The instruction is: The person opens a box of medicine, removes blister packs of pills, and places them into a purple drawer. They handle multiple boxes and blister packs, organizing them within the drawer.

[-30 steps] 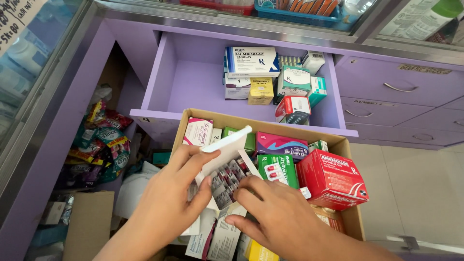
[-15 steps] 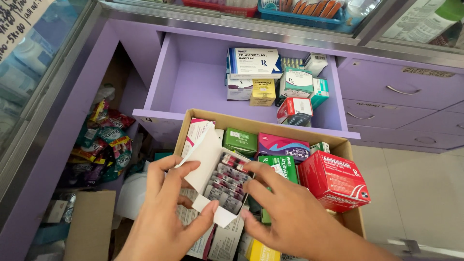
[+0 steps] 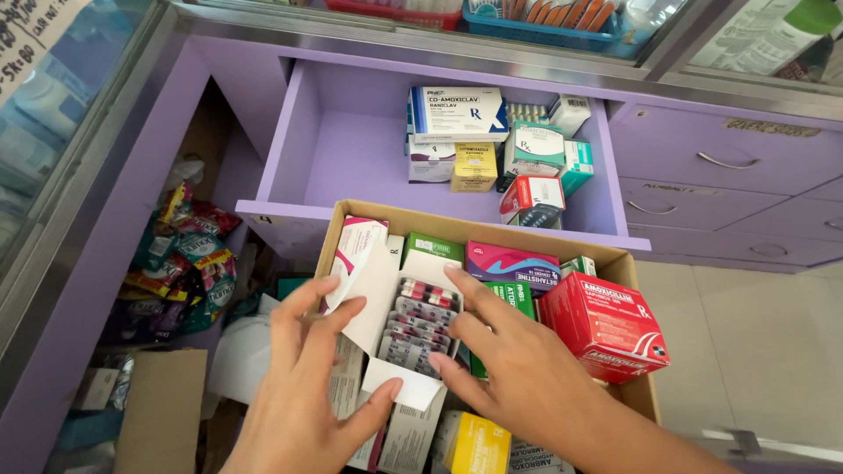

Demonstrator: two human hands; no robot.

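Blister packs in an opened carton

Blister strips [image 3: 420,329] lie stacked in a white carton [image 3: 386,290] over the cardboard box [image 3: 562,239], long axis running away from me — between both hands. My left hand [image 3: 307,386] cradles the carton from below, thumb under its near flap, fingers half curled. My right hand [image 3: 518,369] rests spread on the strips' right edge — equally near.
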